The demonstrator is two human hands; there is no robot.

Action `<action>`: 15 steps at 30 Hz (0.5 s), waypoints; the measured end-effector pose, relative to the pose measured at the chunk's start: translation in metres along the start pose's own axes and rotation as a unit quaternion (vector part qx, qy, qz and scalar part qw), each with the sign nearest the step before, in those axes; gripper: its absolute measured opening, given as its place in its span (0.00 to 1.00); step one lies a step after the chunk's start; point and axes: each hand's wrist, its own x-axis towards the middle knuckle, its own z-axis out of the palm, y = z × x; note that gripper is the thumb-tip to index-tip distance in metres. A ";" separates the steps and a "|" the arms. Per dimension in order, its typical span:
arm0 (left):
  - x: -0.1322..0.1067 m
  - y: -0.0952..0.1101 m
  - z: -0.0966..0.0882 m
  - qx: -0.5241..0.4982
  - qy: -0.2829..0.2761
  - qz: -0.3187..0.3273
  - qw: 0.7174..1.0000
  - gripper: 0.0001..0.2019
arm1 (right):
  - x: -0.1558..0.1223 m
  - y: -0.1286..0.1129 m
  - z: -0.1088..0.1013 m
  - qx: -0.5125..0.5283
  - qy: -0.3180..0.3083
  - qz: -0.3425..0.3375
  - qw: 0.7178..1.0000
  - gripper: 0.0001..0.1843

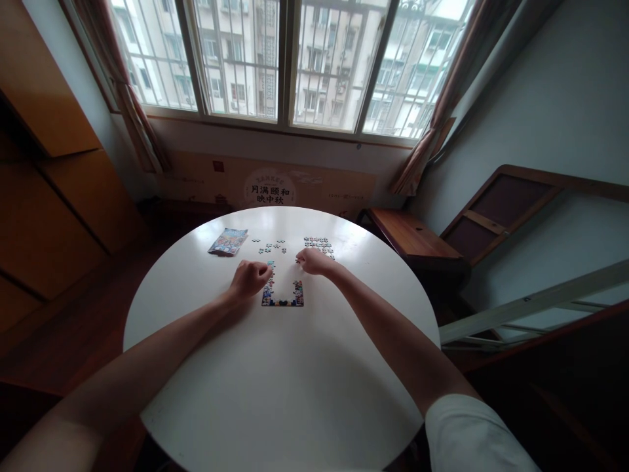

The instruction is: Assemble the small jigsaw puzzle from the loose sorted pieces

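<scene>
On the round white table lies a partly joined jigsaw border, a U-shaped strip of coloured pieces. My left hand rests at its left arm with the fingers curled in a pinch at the strip's top end. My right hand is just above the right arm, fingers pinched together near a pile of loose pieces; what they hold is too small to see. More loose pieces lie scattered behind the left hand.
A colourful puzzle bag lies at the table's far left. Behind the table are a barred window, curtains and a printed cardboard panel. A dark wooden bench and a leaning frame stand to the right; orange cupboards fill the left.
</scene>
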 end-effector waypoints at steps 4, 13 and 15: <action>-0.002 -0.001 0.003 -0.014 -0.008 0.014 1.000 0.21 | -0.018 -0.010 -0.007 -0.006 -0.049 0.003 0.999 0.13; -0.002 0.001 0.003 -0.034 -0.027 0.007 0.999 0.19 | -0.040 0.000 0.000 0.136 0.018 -0.002 0.991 0.17; -0.002 0.000 0.004 -0.038 -0.031 0.010 0.999 0.19 | -0.043 0.007 0.006 0.168 0.084 0.003 0.982 0.21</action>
